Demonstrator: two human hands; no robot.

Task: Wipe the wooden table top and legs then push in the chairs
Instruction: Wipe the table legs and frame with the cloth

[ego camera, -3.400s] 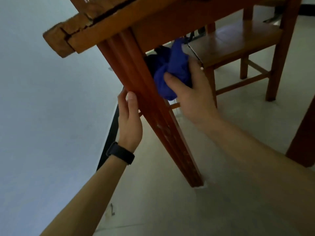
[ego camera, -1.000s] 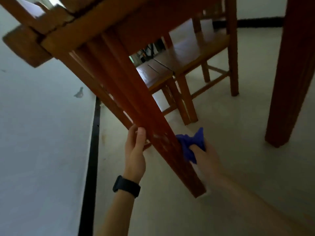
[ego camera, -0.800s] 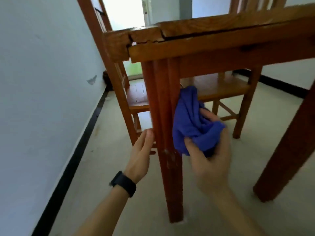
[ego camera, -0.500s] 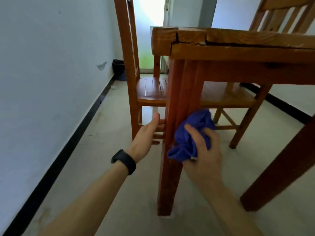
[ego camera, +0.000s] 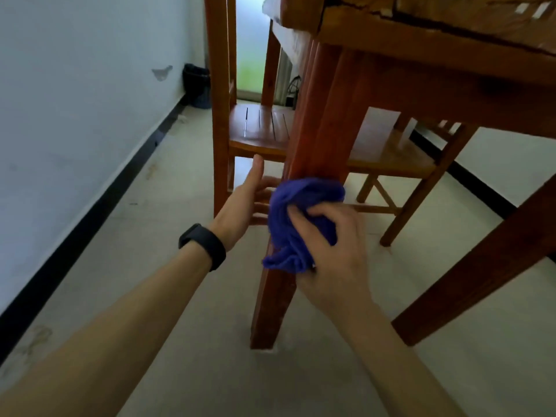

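The pale floor (ego camera: 210,371) bears one table leg (ego camera: 269,311) at centre, a second leg (ego camera: 481,266) to the right, a wooden chair (ego camera: 258,127) just behind, and what seems a dark bin (ego camera: 197,85) by the wall.

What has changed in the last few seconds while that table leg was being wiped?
The right hand slid the blue cloth along the table leg: low near the foot a second ago, up under the top, now back down at mid-height. It still grips the cloth; the left hand stays open beside the leg.
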